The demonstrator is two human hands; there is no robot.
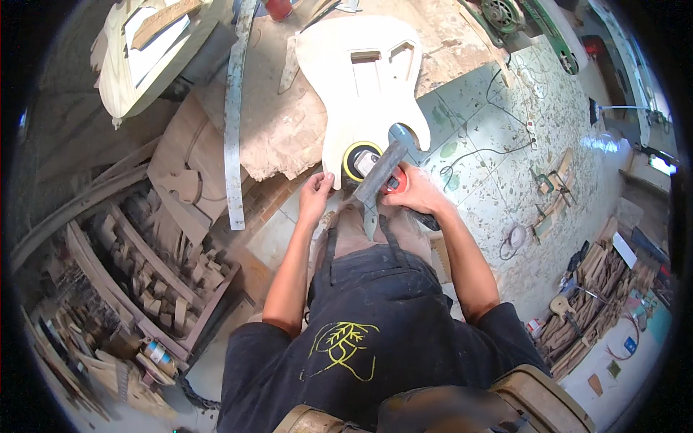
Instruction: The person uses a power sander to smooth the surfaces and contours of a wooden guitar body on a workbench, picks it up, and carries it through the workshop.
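A pale wooden guitar body (354,86) lies on the workbench, with cut-out cavities in its face and its two horns pointing toward me. My left hand (315,195) is closed on the tip of the left horn, thumb on top. In my right hand (419,191) is a power sander (367,163) with a round, yellow-rimmed pad, its red part under my fingers. That pad is at the inner edge of the left horn; whether it touches the wood I cannot tell. A grey tube-shaped part crosses over the sander and hides some of it.
A long metal strip (235,115) lies along the left of the rough workbench (278,133). Lower left, a wooden crate (206,317) holds several offcuts. Cables (480,153) run over the dusty tiled floor to the right, near a clamp (552,198). A green machine (545,29) stands far right.
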